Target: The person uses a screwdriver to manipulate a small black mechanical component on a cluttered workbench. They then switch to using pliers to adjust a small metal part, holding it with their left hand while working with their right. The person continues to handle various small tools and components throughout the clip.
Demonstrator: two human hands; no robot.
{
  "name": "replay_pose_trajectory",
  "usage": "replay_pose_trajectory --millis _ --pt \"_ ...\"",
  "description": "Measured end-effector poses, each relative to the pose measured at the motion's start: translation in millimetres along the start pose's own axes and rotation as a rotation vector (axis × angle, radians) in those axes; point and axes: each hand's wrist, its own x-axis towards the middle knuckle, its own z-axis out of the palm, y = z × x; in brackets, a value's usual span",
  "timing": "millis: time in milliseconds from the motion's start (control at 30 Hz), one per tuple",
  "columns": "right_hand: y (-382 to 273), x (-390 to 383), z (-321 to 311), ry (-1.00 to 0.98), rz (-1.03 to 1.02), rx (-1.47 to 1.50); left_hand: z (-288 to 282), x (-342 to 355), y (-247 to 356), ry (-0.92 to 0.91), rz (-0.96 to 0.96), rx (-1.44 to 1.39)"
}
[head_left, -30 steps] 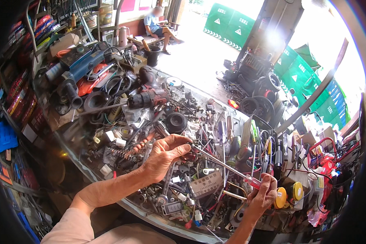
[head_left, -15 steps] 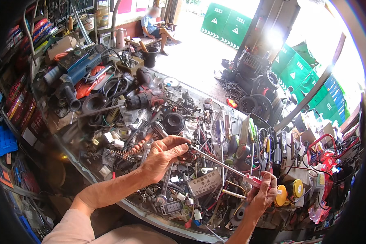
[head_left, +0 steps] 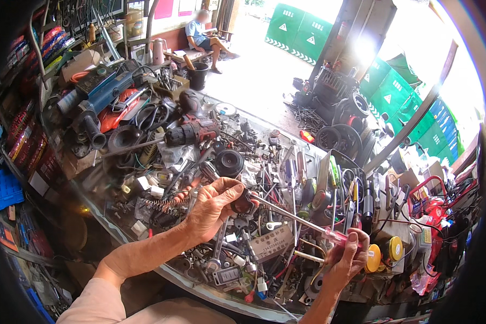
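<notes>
My left hand (head_left: 208,211) is closed on a small dark part (head_left: 246,203), pinched between thumb and fingers above the cluttered bench. What kind of part it is, I cannot make out. Over to the right, my right hand (head_left: 350,258) grips a screwdriver (head_left: 292,217) by its clear reddish handle. The long metal shaft points up and left, its tip end at the dark part; whether it sits in a screw is too small to tell. Under the shaft lies a brown cardboard piece (head_left: 271,243) with print on it. A combination wrench (head_left: 217,251) rests below my left hand.
A red-and-black cordless drill (head_left: 193,132) and a blue angle grinder (head_left: 110,93) lie on the bench's far left. Several screwdrivers and pliers stand at the right, near two yellow-lidded round containers (head_left: 396,248). A person (head_left: 202,38) sits on a bench in the background.
The fingers of my left hand have shifted and turned the dark part, which shows more plainly now. The screwdriver and my right hand have hardly moved.
</notes>
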Motion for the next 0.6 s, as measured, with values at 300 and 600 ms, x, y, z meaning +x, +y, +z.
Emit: replay_pose_trajectory --millis 300,600 --pt "-5 3 3 0.044 0.090 0.001 0 -1 -2 -0.062 -0.038 -0.025" --pt "-4 4 -1 -0.020 0.018 0.174 3 -3 3 -0.065 -0.042 0.025"
